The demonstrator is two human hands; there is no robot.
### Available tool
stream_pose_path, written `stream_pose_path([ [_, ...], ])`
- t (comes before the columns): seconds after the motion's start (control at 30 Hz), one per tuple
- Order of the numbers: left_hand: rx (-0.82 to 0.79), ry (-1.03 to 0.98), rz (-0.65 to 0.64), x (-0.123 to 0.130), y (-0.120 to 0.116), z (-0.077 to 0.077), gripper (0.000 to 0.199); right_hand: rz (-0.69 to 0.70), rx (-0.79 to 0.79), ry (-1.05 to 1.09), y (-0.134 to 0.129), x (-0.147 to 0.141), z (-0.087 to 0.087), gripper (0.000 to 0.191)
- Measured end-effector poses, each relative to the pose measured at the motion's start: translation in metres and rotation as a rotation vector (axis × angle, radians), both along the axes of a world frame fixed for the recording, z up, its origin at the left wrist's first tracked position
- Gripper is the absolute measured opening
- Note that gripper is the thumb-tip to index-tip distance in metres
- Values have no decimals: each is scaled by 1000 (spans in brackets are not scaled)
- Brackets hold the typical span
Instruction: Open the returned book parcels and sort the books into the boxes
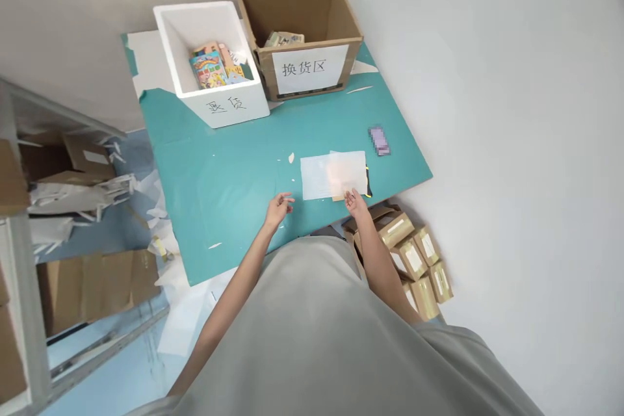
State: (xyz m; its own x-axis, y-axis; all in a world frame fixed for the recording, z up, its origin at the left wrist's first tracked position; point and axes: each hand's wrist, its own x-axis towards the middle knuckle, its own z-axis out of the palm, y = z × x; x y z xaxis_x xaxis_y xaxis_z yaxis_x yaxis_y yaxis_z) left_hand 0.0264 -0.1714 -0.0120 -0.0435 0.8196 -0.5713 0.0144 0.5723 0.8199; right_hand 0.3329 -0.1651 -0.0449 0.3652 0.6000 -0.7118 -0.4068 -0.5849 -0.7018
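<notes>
A whitish, see-through sheet (316, 177), perhaps a plastic bag or foam wrap, lies flat near the front edge of the teal table. Something orange-toned shows faintly through its right part, and a dark item with yellow edging (369, 182) sticks out at its right. My right hand (357, 204) has its fingers curled at the sheet's lower edge, gripping it. To the left of the sheet, my left hand (278, 209) hovers over the table with loosely bent fingers apart and nothing in them.
A white foam box (231, 110) with colourful booklets and a cardboard box (351, 58) stand at the back of the table (234, 169). A blurred purple item (379, 141) lies at right. Small taped cartons (412, 257) are stacked below; shelving (24, 299) stands left.
</notes>
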Motion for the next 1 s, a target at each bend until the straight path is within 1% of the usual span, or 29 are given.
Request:
stream_pose_path([
  [0.07,-11,4,39,8,12,1,40,18,-23,-28,22,0,0,27],
  [0.1,-14,7,52,14,17,1,44,35,-28,-40,31,-2,0,29],
  [0.2,17,23,69,35,27,6,70,114,-25,-50,47,-13,4,33],
  [0.27,78,45,49,50,29,12,86,226,4,-48,51,-23,10,33],
  [0.33,125,44,17,63,30,20,91,425,83,-83,50,-33,17,33],
  [0.43,116,-5,15,76,27,33,87,844,262,-212,45,-48,32,32],
  [0.5,98,-24,47,78,24,39,84,1077,369,-296,40,-60,44,29],
  [0.57,74,-35,100,73,18,44,77,1233,470,-348,35,-74,57,24],
  [0.63,33,-32,196,63,13,48,62,1330,563,-354,29,-91,71,17],
  [0.7,3,-35,357,47,9,53,48,1393,629,-312,25,-107,86,8],
  [0.73,2,-50,443,37,7,56,45,1404,647,-281,24,-113,92,9],
  [0.8,35,-105,594,13,5,63,42,1373,647,-238,21,-124,102,21],
  [0.83,63,-125,652,-2,3,66,42,1341,633,-233,21,-127,104,25],
  [0.9,116,-123,758,-36,-2,69,41,1264,590,-248,20,-132,103,27],
  [1.0,141,-34,956,-102,-16,62,34,1157,505,-249,20,-134,91,25],
])
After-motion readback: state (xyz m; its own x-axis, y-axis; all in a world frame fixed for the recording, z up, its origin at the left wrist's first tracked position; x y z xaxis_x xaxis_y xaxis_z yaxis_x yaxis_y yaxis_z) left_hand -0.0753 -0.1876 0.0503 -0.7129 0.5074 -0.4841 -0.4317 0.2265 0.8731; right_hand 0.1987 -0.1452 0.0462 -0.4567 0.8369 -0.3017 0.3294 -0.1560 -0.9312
